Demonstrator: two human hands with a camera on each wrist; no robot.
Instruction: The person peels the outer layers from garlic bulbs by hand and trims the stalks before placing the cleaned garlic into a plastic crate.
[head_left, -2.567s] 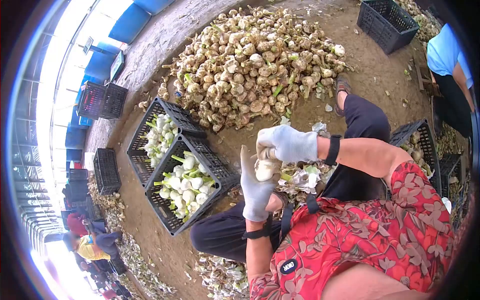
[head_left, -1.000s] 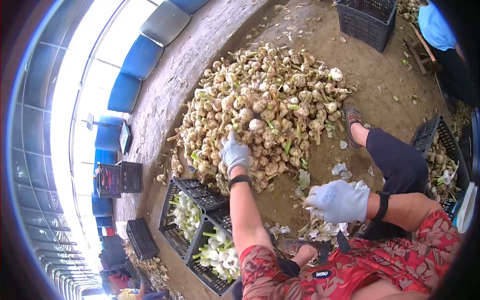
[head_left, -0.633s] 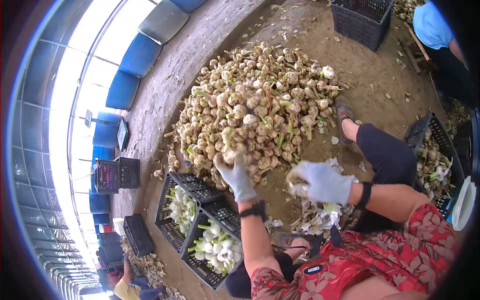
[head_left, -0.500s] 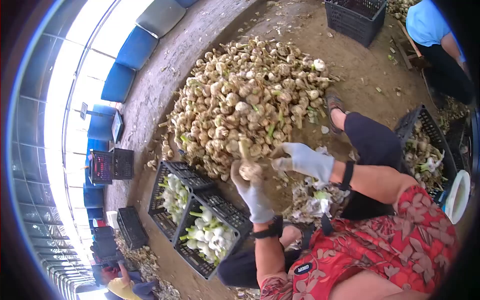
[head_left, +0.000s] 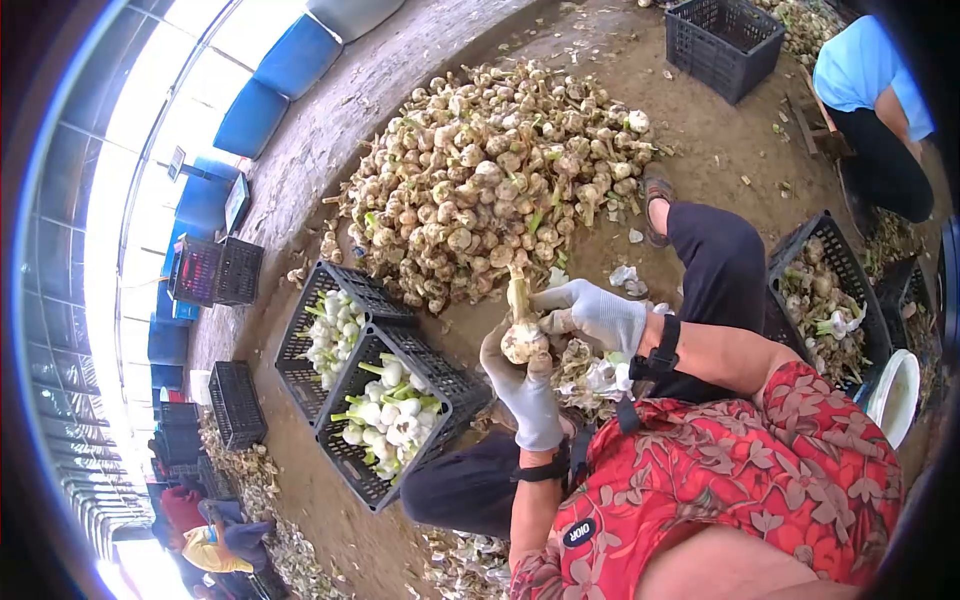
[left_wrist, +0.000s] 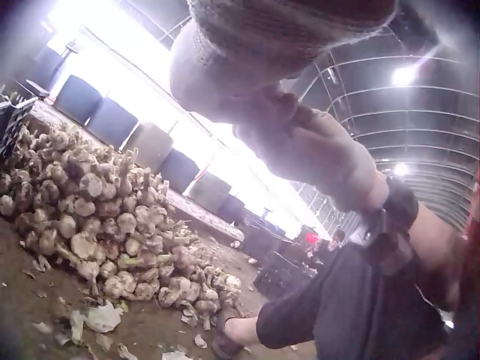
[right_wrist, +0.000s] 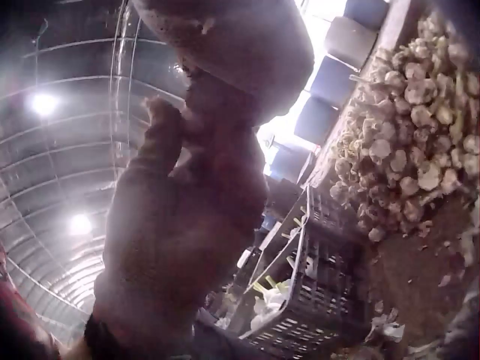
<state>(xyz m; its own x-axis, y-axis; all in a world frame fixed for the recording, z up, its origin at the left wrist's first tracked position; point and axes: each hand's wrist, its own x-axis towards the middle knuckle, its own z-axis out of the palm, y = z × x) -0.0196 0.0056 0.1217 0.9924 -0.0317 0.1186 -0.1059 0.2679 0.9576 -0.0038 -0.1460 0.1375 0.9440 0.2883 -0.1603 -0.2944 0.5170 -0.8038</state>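
My gloved left hand [head_left: 527,398] holds a garlic bulb [head_left: 522,343] from below, thumb and fingers round it. Its thick pale stem [head_left: 517,293] points up, and the skin is brownish. From the right, my gloved right hand [head_left: 597,313] brings thumb and forefinger against the neck of the bulb, pinching there. In the left wrist view my left hand [left_wrist: 277,45] looms at the top with the right hand [left_wrist: 322,154] below it. The right wrist view has both gloves dark and close, and they hide the bulb. A large heap of unpeeled garlic [head_left: 470,190] lies in front.
Two black crates, a far one [head_left: 345,285] and a near one [head_left: 440,365], hold white garlic at the left. Peelings [head_left: 590,375] lie between the legs. At the right stand a crate of trimmings [head_left: 800,255], a white bucket [head_left: 893,390] and another person [head_left: 870,80].
A white, cleaned bulb in the hands is gone from them. The left hand reached into the heap, took a brownish bulb with a stem and drew it back to meet the right hand.
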